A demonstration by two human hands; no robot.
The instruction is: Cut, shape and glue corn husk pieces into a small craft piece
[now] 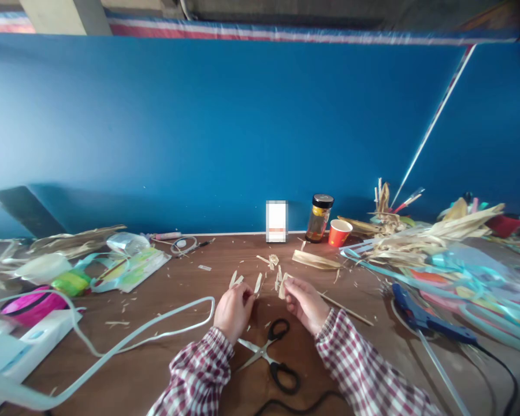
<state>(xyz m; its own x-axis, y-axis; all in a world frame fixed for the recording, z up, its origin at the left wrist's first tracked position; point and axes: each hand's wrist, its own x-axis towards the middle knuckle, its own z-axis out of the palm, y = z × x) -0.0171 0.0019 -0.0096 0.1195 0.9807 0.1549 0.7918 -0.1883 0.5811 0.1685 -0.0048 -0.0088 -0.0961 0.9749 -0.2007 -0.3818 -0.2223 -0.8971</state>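
My left hand [234, 311] is closed in a pinch, with a narrow pale strip of dried corn husk [258, 283] at its fingertips. My right hand [307, 303] pinches a wider piece of dried husk [284, 286] between thumb and fingers. More small husk scraps [273, 260] lie just beyond both hands on the brown table [190, 370]. Between my forearms rests a pair of black-handled scissors [262, 353], its blades spread apart and their tips close to my left wrist. A thin stick [346, 309] lies beside my right hand.
A long husk piece [316, 260], a dark-lidded jar [320, 218] and a red paper cup [340, 233] stand or lie toward the blue partition [242, 127]. At right are a blue glue gun [429, 318] and heaped husks [398, 245]. A white cable [156, 323] loops at left near a power strip [47, 341].
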